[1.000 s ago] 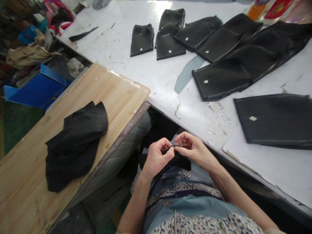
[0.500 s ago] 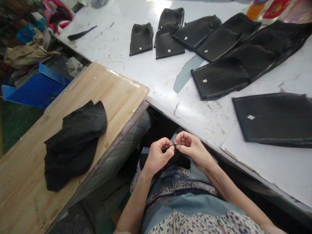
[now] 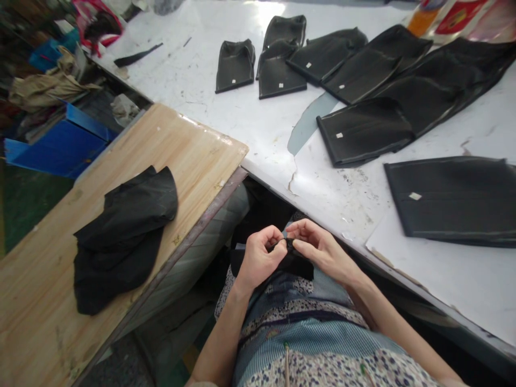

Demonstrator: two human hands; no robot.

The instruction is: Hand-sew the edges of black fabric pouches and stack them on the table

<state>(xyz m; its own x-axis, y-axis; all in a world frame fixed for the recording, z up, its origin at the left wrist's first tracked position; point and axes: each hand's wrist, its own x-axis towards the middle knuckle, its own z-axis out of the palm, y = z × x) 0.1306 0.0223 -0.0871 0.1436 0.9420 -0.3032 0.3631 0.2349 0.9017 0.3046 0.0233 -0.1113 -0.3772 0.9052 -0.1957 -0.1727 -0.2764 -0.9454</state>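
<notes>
Over my lap, a piece of black fabric (image 3: 297,265) is pinched along its upper edge between both hands. My left hand (image 3: 264,257) is closed on that edge, thumb pressed against the bent fingers. Close beside it, my right hand (image 3: 318,247) grips the same edge between thumb and fingers, and its fingertips almost meet the left ones. Whatever small detail lies between the fingertips is hidden. Part of the fabric hangs below the hands, against the patterned apron (image 3: 306,333).
A wooden board (image 3: 193,145) at left carries folded black fabric (image 3: 124,236). On the white table (image 3: 250,123) lie several flat black pieces with small white labels, one black piece (image 3: 455,199) nearest at right. A blue box (image 3: 60,142) stands beyond the board.
My right hand's fingers have shifted slightly and straightened a little along the fabric edge. The left hand keeps its pinch. The view has moved very slightly.
</notes>
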